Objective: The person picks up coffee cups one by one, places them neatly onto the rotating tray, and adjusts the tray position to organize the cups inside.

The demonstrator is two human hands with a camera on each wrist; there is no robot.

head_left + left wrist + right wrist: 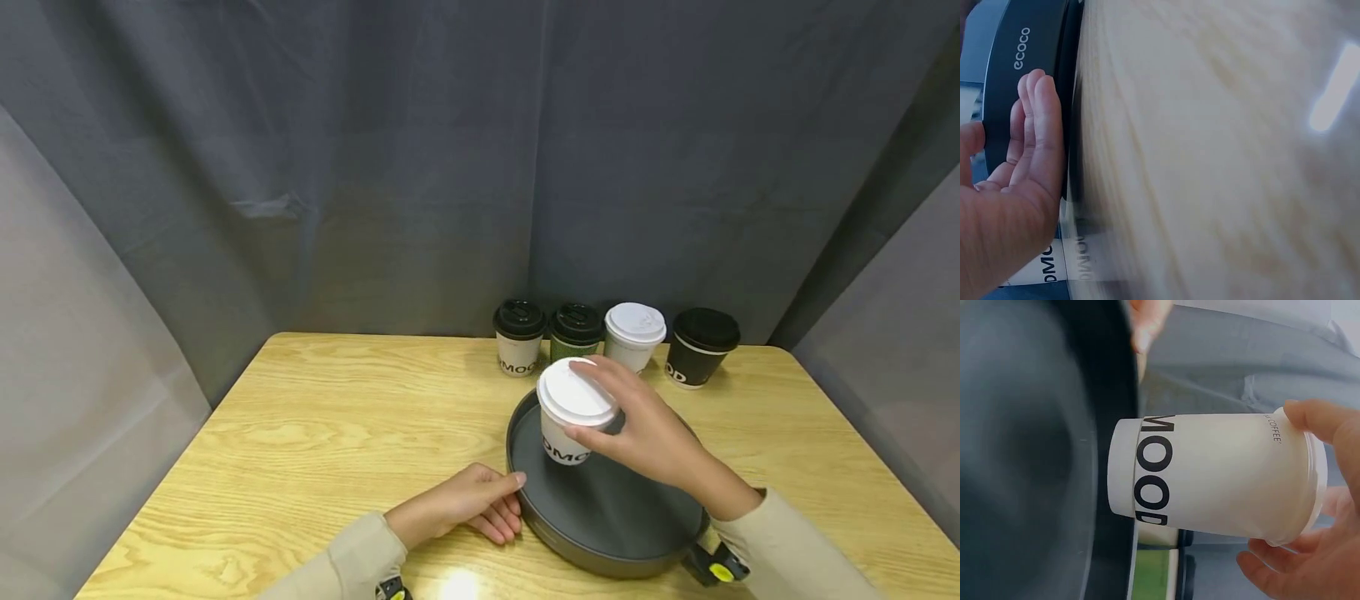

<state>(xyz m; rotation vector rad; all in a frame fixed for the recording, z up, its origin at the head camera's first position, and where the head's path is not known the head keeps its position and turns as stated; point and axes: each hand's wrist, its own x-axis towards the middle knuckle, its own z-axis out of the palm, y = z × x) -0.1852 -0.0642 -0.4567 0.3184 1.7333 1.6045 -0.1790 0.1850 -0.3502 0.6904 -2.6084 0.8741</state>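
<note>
In the head view my right hand (648, 429) grips a white paper coffee cup (558, 437) by its white lid (570, 392). The cup is upright over the left back part of a round dark grey tray (637, 517). Black lettering shows on the cup (1210, 475) in the right wrist view, where its base appears raised off the tray floor. My left hand (483, 504) holds the tray's left edge, thumb over the rim and fingers along the outer wall. The left wrist view shows "ecoco" on that wall (1029, 37).
Behind the tray stand a white cup with black lid (517, 354), a green cup (573, 348) with black lid, a white cup with white lid (630, 354) and a black cup (690, 362). They line the back of the wooden table (322, 417), before a grey curtain (405, 208).
</note>
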